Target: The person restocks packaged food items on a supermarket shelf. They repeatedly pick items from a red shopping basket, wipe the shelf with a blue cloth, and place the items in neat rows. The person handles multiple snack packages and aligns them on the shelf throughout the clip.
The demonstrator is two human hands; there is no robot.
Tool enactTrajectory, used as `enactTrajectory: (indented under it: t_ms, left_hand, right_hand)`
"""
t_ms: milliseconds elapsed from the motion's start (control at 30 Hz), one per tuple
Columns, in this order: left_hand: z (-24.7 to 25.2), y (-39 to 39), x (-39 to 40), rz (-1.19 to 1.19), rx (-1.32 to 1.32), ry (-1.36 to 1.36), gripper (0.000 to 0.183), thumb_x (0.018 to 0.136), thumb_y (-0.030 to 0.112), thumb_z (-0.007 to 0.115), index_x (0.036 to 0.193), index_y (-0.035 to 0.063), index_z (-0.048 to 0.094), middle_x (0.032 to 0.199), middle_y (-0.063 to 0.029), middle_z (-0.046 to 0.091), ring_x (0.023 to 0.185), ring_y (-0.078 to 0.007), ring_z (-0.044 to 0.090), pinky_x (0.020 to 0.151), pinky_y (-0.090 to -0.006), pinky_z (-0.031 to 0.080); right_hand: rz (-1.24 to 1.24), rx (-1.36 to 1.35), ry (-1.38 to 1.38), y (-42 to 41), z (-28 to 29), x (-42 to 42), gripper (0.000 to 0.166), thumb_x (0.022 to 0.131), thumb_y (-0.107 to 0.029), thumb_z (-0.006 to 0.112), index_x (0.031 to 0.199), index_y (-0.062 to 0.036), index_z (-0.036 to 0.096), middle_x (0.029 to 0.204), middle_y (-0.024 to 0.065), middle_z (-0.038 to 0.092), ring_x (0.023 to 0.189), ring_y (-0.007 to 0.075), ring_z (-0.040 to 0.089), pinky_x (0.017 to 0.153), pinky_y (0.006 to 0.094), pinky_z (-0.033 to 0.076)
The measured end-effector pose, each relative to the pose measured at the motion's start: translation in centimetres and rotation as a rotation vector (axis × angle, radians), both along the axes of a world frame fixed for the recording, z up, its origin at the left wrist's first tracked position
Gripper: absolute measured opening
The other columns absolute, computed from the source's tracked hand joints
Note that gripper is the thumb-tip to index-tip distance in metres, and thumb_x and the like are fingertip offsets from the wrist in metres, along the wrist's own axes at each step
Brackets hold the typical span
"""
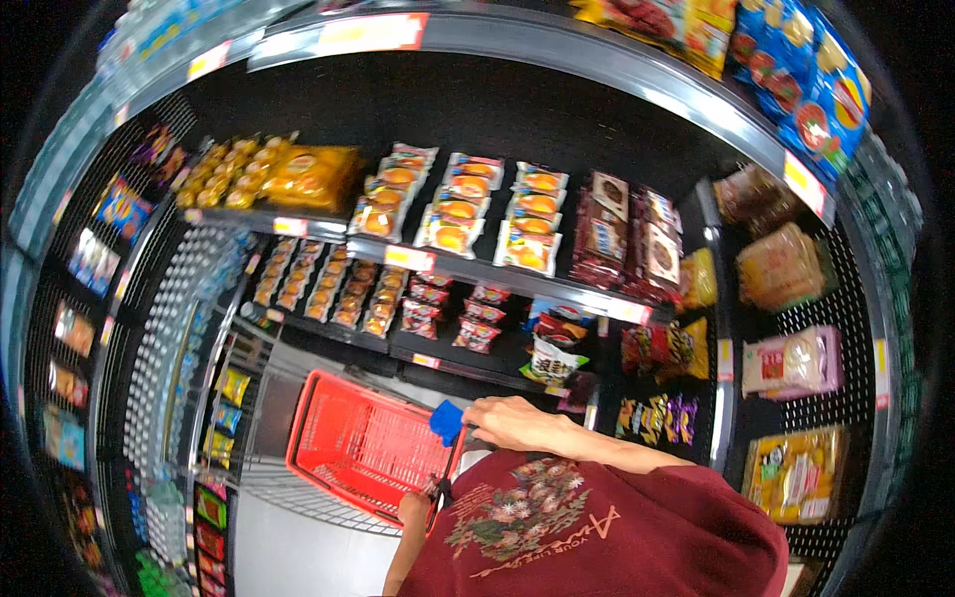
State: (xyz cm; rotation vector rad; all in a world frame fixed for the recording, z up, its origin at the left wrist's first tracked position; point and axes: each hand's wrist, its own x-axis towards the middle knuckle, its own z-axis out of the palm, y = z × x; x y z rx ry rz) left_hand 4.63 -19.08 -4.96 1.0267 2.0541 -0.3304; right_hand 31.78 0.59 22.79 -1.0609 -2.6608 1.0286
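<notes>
A red plastic shopping basket, its inside looking empty, sits in a metal wire shopping cart. My right hand has its fingers curled at the basket's near upper corner, against a small bright blue object of unclear kind. Whether it grips this object or a handle beneath is not clear. At the near lower corner is my left hand, small and partly hidden by the basket's edge and a dark item; its grip cannot be made out. My dark red printed T-shirt fills the lower right.
Ahead, an upper shelf holds rows of packaged round cakes and brown packs. A lower shelf carries smaller packets. On the right wall hang bread packs. Bottled drinks and snack bags stand left, beside pale floor.
</notes>
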Motion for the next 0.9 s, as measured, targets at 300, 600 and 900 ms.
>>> enactTrajectory:
  t_ms: [300,600,900]
  left_hand:
    - [2.0,3.0,-0.2,0.208,0.533,-0.115,0.034,0.096,0.029,0.063,0.090,-0.0029,0.072,0.080,-0.0183,0.072,0.073,-0.0318,0.070,0.068,-0.0449,0.056]
    - [18.2,19.3,9.2,0.139,1.044,-0.775,0.024,0.104,0.017,0.059,0.118,-0.0002,0.068,0.097,-0.0079,0.071,0.069,-0.0095,0.059,0.055,-0.0251,0.046]
    - [37.3,27.3,29.6,-0.331,0.750,-1.099,0.046,0.103,0.023,0.062,0.146,0.0083,0.055,0.101,-0.0086,0.070,0.067,-0.0058,0.053,0.058,-0.0243,0.044]
  right_hand:
    - [-0.203,0.077,0.058,1.7,1.9,5.2,0.026,0.097,-0.018,0.064,0.119,-0.0043,0.060,0.108,0.0172,0.064,0.106,0.0374,0.064,0.086,0.0474,0.055]
    - [-0.803,0.467,0.509,3.0,7.6,15.3,0.016,0.096,-0.010,0.066,0.112,-0.0055,0.067,0.096,0.0122,0.068,0.078,0.0286,0.068,0.069,0.0371,0.057]
    - [-1.396,0.314,0.887,4.8,7.8,25.9,0.030,0.100,-0.012,0.061,0.129,-0.0030,0.060,0.103,0.0021,0.062,0.086,0.0108,0.059,0.071,0.0262,0.052]
